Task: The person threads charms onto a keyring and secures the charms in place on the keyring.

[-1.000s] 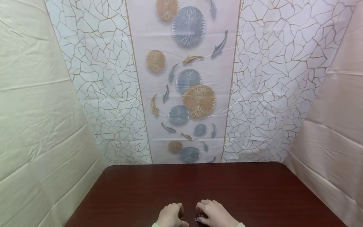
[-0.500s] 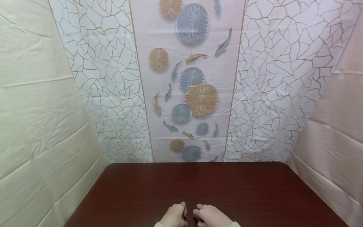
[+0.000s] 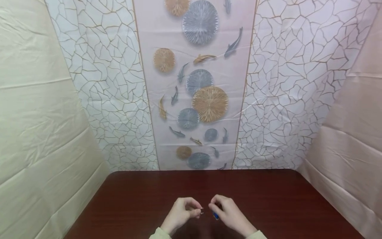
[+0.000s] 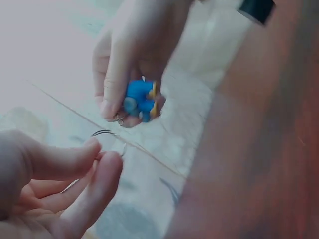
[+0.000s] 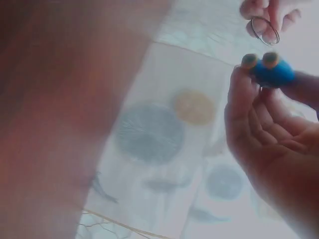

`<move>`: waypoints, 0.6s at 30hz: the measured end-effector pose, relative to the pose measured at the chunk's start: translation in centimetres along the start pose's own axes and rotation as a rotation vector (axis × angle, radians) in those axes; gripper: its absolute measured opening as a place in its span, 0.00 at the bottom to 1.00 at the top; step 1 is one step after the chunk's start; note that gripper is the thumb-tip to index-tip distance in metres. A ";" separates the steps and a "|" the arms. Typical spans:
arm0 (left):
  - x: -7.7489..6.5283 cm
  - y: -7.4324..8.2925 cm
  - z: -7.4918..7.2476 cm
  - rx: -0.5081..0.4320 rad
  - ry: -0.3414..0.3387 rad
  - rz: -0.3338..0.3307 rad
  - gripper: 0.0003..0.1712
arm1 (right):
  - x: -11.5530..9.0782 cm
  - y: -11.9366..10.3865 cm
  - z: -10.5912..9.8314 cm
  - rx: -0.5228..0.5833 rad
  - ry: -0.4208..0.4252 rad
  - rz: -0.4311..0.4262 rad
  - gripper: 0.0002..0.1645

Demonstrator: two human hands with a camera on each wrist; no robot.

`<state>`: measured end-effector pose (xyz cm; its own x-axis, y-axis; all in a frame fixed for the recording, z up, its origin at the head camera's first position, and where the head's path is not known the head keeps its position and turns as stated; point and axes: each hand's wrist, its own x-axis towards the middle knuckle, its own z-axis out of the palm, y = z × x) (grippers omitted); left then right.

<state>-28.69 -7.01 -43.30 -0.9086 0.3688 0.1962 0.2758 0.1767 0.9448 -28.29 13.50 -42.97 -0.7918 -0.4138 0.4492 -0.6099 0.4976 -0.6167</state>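
Now that left hand (image 3: 183,212) and right hand (image 3: 228,212) sit higher in head view, left pinches metal ring (image 4: 103,132); right grips blue toy (image 4: 138,95); pieces apart, probably easier handling.

half-hidden, cropped and blurred

in the left wrist view, the left grip (image 4: 60,196) ran off the left edge and covered part of the metal ring (image 4: 103,132); the small links (image 4: 118,119) beside the blue figure (image 4: 138,97) were too blurred to tell apart. a dark object (image 4: 256,10) was cut by the top edge, and what it was could not be told. in the head view, the right grip (image 3: 229,212) hid most of the blue figure. in the right wrist view, blur smeared the tabletop (image 5: 60,124).
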 end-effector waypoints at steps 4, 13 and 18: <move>0.5 1.9 0.0 -0.080 0.058 0.022 0.08 | 0.7 -1.7 -1.3 0.071 0.102 0.083 0.06; 0.5 4.4 0.0 -0.207 0.090 0.056 0.14 | 1.8 -4.2 -1.7 0.188 0.311 0.268 0.03; 0.5 4.8 0.0 -0.217 0.081 0.055 0.15 | 1.9 -4.1 -1.7 0.216 0.334 0.297 0.03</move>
<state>-27.85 -5.98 -38.66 -0.9185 0.2966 0.2615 0.2600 -0.0451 0.9645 -27.32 11.96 -38.51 -0.9188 0.0065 0.3946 -0.3638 0.3733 -0.8534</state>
